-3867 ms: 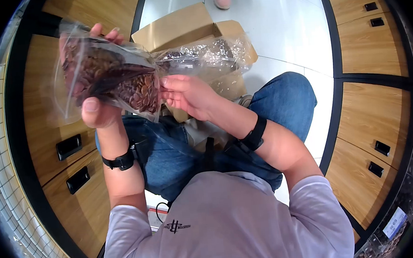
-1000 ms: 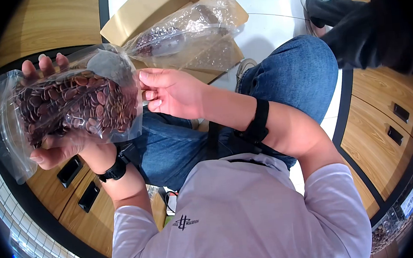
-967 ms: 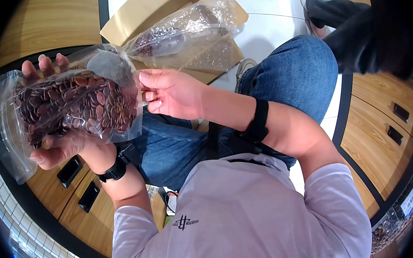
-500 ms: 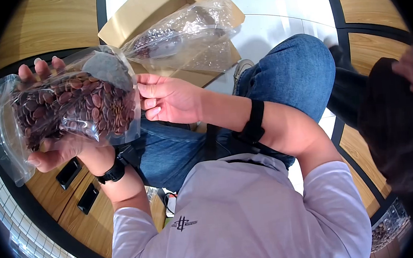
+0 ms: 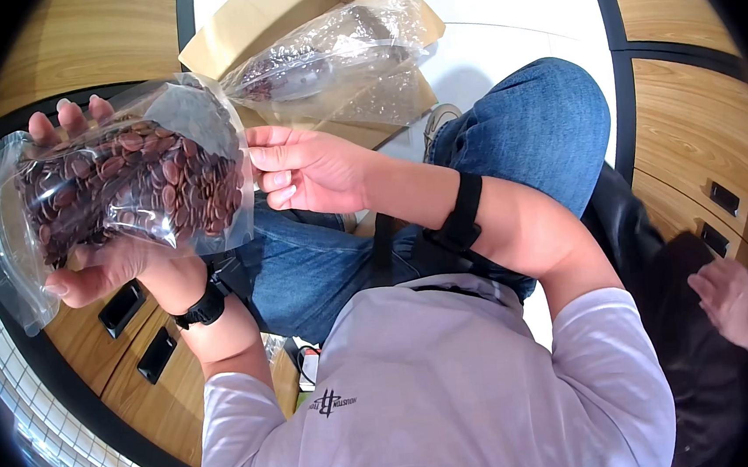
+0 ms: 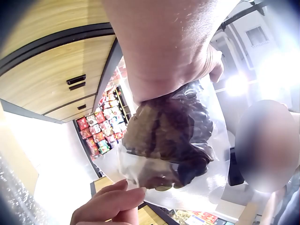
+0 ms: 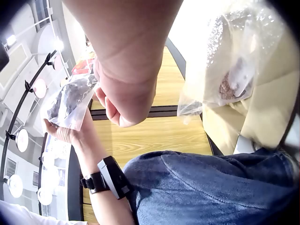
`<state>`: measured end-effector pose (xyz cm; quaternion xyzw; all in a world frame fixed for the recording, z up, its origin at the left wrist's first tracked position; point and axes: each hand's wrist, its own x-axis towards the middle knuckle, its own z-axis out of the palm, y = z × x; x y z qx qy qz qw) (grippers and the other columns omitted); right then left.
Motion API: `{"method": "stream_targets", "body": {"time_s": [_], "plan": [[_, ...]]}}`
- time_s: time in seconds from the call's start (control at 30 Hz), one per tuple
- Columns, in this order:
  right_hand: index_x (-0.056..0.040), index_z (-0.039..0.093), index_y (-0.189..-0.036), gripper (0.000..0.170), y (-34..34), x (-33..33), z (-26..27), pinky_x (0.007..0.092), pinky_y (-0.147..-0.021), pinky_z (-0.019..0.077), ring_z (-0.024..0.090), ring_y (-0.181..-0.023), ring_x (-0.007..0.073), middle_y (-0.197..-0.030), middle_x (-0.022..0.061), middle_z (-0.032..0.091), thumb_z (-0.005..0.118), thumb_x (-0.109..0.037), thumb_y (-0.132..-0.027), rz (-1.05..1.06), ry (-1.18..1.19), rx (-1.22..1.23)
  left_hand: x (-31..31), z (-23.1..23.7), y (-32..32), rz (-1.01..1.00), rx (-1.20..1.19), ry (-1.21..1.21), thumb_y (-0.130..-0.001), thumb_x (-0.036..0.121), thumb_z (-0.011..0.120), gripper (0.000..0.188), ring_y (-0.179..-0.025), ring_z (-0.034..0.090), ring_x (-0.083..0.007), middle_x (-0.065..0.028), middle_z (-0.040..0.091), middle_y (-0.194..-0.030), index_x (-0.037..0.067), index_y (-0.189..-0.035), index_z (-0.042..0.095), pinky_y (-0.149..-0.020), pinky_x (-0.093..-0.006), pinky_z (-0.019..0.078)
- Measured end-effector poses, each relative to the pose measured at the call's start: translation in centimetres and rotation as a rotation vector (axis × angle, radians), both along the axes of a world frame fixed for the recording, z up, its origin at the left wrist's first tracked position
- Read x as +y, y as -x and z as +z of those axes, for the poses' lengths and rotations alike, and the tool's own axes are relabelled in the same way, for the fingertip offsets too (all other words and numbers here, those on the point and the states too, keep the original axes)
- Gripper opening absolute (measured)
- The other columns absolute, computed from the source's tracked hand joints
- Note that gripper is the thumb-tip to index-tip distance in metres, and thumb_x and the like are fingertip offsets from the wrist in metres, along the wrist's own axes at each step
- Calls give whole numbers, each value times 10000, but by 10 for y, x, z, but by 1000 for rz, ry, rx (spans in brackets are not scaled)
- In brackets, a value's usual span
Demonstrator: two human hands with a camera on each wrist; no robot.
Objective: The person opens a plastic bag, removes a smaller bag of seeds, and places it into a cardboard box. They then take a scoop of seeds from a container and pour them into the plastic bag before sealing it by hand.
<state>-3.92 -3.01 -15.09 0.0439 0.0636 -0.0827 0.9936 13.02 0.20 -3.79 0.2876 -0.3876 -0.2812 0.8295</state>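
A clear plastic zip bag of dark red-brown flat seeds [image 5: 137,177] is held up at the left in the head view. My left hand [image 5: 117,267] grips it from beneath, thumb along the near side and fingertips showing past the far side; the palm is hidden behind the bag. With thumb and fingers my right hand [image 5: 316,169] pinches the bag's right edge. In the left wrist view the seed bag [image 6: 164,140] hangs beyond the wrist, with right-hand fingers [image 6: 112,201] at its lower edge. The right wrist view shows the same bag [image 7: 70,101] stretched between both hands.
An opened cardboard box [image 5: 261,23] stands on the floor ahead, a larger clear plastic bag [image 5: 362,76] with more seeds lying in it. Wooden drawers [image 5: 691,129] flank both sides. Another person's hand [image 5: 731,302] and dark clothing are close at the right.
Compared with several seconds ago, the bag has turned flatter toward the head camera, seeds settled. Both hands stay nearly still over the last second. Another person has come near on the right.
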Motion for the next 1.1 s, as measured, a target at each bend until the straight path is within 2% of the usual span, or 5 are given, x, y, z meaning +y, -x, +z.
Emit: {"method": "stream_targets", "body": {"time_s": [0.3,0.5,0.67,0.8,1.1], "plan": [[-116,571,-1126,158,1,0,-3,210,-585,381,438,-643,43,-970,19,619,611,-100,-973,16,13,0,0,3,5,-76,26,42,-736,728,569,1094,-1363,412,-364,-207,420,-1458,-102,-1413,347,-1181,-530,222],[-87,571,-1126,149,0,4,-2,218,-587,389,437,-637,45,-976,35,633,596,-94,-979,20,78,-16,-5,8,14,264,-146,-126,-778,752,517,1098,-1372,370,-399,-241,334,-1501,-97,-1440,307,-1166,-573,222],[-60,566,-1150,167,-2,7,-1,241,-600,405,446,-644,62,-961,47,633,575,-95,-987,42,46,-48,5,-4,-3,-87,21,76,-785,754,511,1102,-1365,372,-414,-245,329,-1502,-102,-1444,294,-1159,-587,218],[-58,565,-1145,157,0,6,2,245,-613,411,458,-650,66,-965,56,638,564,-97,-993,-5,24,-18,4,3,7,135,-91,-69,-739,738,558,1105,-1377,387,-364,-214,395,-1470,-97,-1427,330,-1178,-544,211],[-97,558,-1154,153,-3,18,3,249,-618,407,493,-657,75,-1005,74,648,562,-130,-1005,-8,-22,-83,17,6,-6,-149,137,72,-749,850,484,1209,-1378,380,-371,-251,373,-1468,-114,-1447,270,-1186,-529,223]]}}
